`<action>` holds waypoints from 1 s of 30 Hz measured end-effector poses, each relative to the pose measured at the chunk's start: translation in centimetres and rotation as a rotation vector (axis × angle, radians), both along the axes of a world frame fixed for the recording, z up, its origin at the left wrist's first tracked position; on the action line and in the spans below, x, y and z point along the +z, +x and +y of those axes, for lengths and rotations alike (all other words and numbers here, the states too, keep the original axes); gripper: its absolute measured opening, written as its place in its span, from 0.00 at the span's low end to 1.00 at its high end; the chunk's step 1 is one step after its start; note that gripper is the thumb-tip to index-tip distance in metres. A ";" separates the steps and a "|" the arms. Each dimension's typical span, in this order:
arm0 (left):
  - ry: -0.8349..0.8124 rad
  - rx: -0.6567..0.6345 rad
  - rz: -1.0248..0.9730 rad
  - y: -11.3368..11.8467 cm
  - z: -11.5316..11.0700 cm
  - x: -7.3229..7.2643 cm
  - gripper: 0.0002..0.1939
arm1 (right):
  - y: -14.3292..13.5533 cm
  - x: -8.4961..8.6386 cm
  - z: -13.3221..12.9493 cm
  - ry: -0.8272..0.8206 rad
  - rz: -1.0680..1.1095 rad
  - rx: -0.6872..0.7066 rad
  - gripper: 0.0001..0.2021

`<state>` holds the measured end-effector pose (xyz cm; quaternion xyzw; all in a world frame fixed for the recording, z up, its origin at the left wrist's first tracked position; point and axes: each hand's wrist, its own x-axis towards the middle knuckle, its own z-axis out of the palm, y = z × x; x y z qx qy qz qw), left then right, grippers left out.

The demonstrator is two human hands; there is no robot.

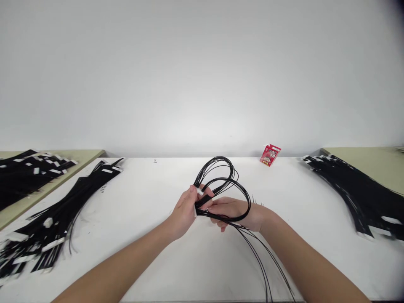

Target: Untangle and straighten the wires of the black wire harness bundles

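A black wire harness [243,194] with white connectors is bent into loops above the middle of the white table. My left hand [185,210] is closed on its connector end, where a white connector [200,191] shows by the thumb. Close beside it, my right hand [227,208] has its fingers wrapped about the wires just right of the connectors. One loop passes in front of the right hand and hides part of it. Several loose wire ends [261,263] trail down toward the table's front edge.
Piles of black wire harnesses with white connectors lie on the left side of the table [72,198], on the greenish left side table [28,172], and at the right [350,185]. A red packet [270,155] rests near the back wall [202,84].
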<state>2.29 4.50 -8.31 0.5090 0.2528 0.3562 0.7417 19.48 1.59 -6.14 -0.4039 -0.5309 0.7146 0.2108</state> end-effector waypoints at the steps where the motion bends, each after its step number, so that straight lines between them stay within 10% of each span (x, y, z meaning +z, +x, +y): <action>1: -0.006 0.009 -0.011 0.0 0.0 0.1 0.28 | 0.2 0.2 0.0 0.005 -0.006 -0.005 0.14; 24: -0.075 0.059 -0.111 0.1 0.8 0.9 0.24 | 1.5 0.3 0.7 0.505 -0.221 -0.279 0.12; 30: -0.206 0.095 -0.151 0.2 0.8 1.4 0.25 | 3.0 2.4 0.0 0.340 -0.107 -0.209 0.11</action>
